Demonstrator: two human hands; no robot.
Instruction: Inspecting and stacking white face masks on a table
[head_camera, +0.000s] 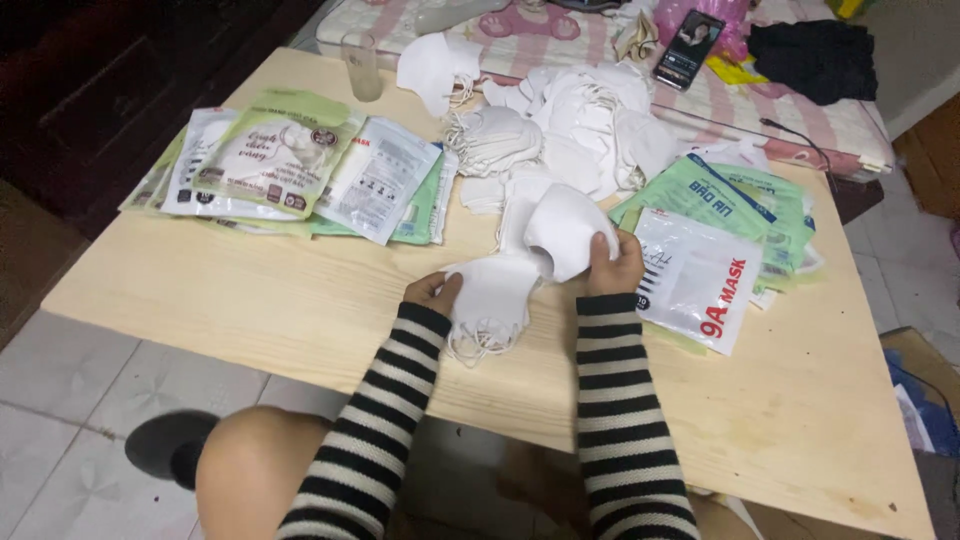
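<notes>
Hands at frame centre: left hand (432, 293) grips a small stack of white masks (492, 295), right hand (614, 262) pinches one mask (566, 232) above it. Unsorted mask pile (560, 130) remains upper centre, uncountable. Pouches: one fan upper left (290, 170), one right (700, 270). One glass (361, 65), one phone (688, 48). Apparently early going.

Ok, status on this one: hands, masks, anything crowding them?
Left hand and right hand both gripping a stack of white masks. Loose mask pile just behind. Packets at right, clear of hands.
</notes>
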